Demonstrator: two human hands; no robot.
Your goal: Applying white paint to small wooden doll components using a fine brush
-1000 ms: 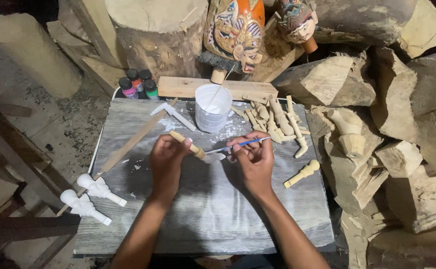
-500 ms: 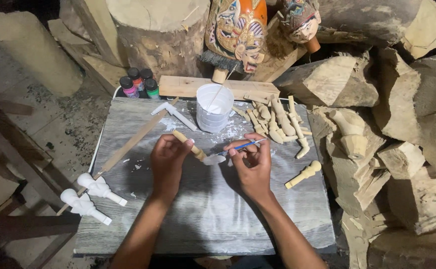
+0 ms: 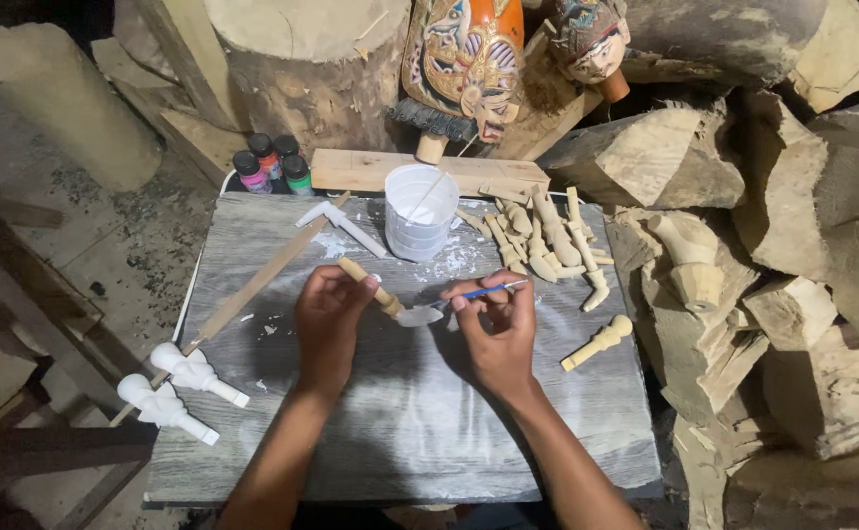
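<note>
My left hand (image 3: pixel 329 322) holds a small carved wooden puppet arm (image 3: pixel 382 296) by its bare wood end; the other end is coated white. My right hand (image 3: pixel 496 329) grips a thin blue-handled paintbrush (image 3: pixel 483 291) whose tip touches the white end of the piece. Both hands hover over a grey board (image 3: pixel 400 422). A white plastic cup of white paint (image 3: pixel 420 211) with a stick in it stands just behind the hands.
Several unpainted wooden limbs (image 3: pixel 542 236) lie at the back right, one more (image 3: pixel 598 343) beside my right hand. Two white-painted pieces (image 3: pixel 179 388) rest at the left edge. Small paint bottles (image 3: pixel 270 163), two painted puppet heads (image 3: pixel 468 59) and rough wood blocks (image 3: pixel 743 245) surround the board.
The hands have shifted slightly; the brush has dropped a little lower against the white end of the piece. Everything else stays in place.
</note>
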